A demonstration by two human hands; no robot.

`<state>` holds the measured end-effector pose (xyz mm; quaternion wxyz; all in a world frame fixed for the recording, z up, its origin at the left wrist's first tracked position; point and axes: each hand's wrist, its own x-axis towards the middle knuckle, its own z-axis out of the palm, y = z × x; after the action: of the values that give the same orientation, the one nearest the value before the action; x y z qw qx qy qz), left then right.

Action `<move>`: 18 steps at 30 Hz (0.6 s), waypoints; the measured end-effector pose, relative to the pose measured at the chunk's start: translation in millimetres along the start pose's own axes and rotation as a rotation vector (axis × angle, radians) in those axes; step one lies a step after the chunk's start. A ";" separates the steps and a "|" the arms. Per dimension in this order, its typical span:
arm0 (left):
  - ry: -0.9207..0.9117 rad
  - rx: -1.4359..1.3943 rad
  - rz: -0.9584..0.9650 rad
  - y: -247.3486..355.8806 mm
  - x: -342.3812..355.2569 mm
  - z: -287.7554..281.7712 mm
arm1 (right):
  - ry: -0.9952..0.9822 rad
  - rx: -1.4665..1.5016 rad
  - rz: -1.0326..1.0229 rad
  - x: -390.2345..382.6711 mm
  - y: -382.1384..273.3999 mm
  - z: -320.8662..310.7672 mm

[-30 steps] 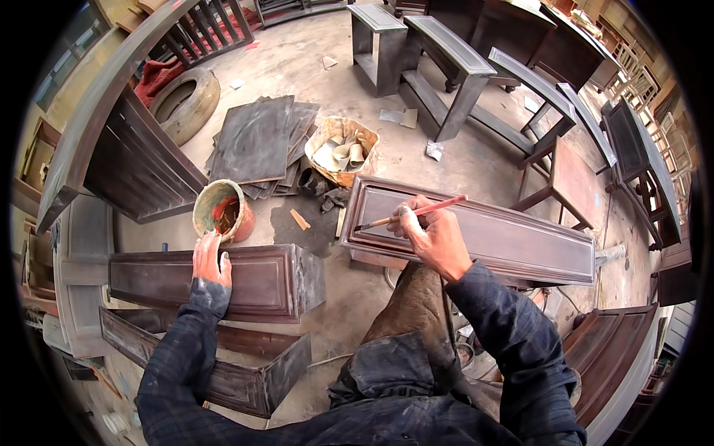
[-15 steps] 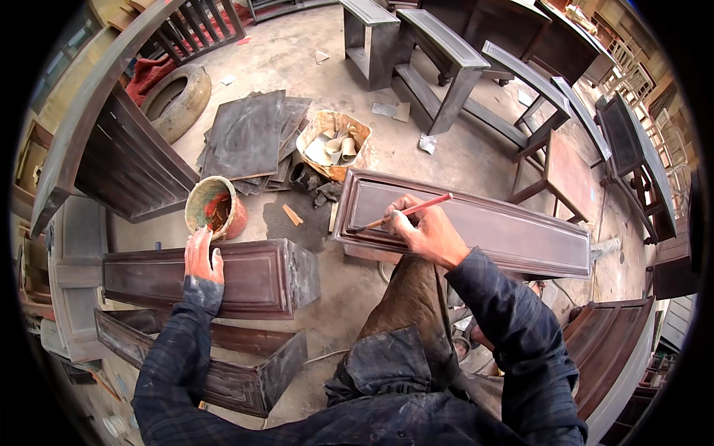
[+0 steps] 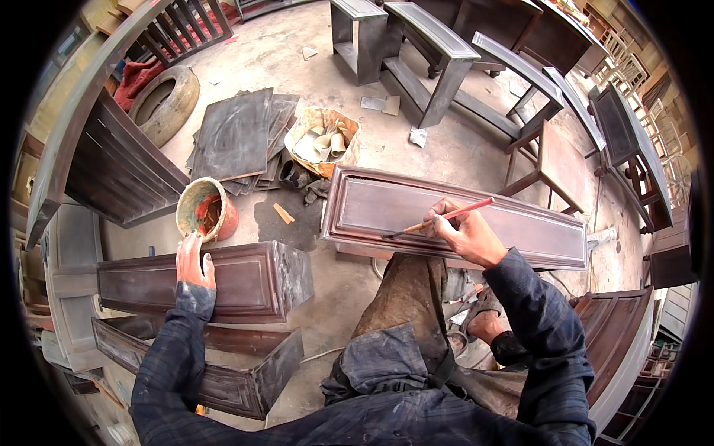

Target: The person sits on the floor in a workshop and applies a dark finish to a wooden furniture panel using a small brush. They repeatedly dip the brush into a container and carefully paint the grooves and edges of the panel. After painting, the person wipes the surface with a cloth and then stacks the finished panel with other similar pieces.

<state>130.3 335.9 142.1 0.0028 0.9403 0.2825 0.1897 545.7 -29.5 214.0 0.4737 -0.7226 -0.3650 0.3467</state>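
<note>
A dark brown wooden panel with a moulded frame point(image 3: 476, 212) lies across in front of my knees. My right hand point(image 3: 470, 236) pinches a thin red-handled paintbrush point(image 3: 471, 208); its dark tip meets the panel's inner groove along the near edge. Over at the left, my left hand point(image 3: 195, 264) rests with fingers outstretched on the top edge of a second framed wooden piece point(image 3: 190, 284). Its fingertips reach the side of a stained bucket point(image 3: 225, 221) with orange-brown stuff inside. Whether they press on the bucket I cannot tell.
Beyond the bucket are stacked dark boards point(image 3: 232, 137), an old tire point(image 3: 165, 104) and a tub of crumpled scraps point(image 3: 324, 143). An open wooden drawer-like frame point(image 3: 249, 379) lies near my left forearm. Stools and benches point(image 3: 547, 163) stand at the far right.
My right hand has moved the brush to the right along the panel's near groove. My left hand keeps its place by the bucket. The whole view has shifted slightly.
</note>
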 end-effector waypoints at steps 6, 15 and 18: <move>0.016 -0.006 0.007 1.8 6.7 2.7 | 0.039 -0.044 -0.131 15.9 -0.2 32.7; 0.008 -0.018 0.025 -4.0 0.2 2.9 | -0.020 -0.258 -0.031 -16.2 -17.1 -28.3; 0.000 -0.018 0.019 -2.5 1.2 2.0 | -0.012 -0.289 0.058 -41.1 -11.5 -65.4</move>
<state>130.6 338.8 140.5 0.0092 0.9429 0.2719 0.1924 578.6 -89.6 251.5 0.3524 -0.7915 -0.3930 0.3081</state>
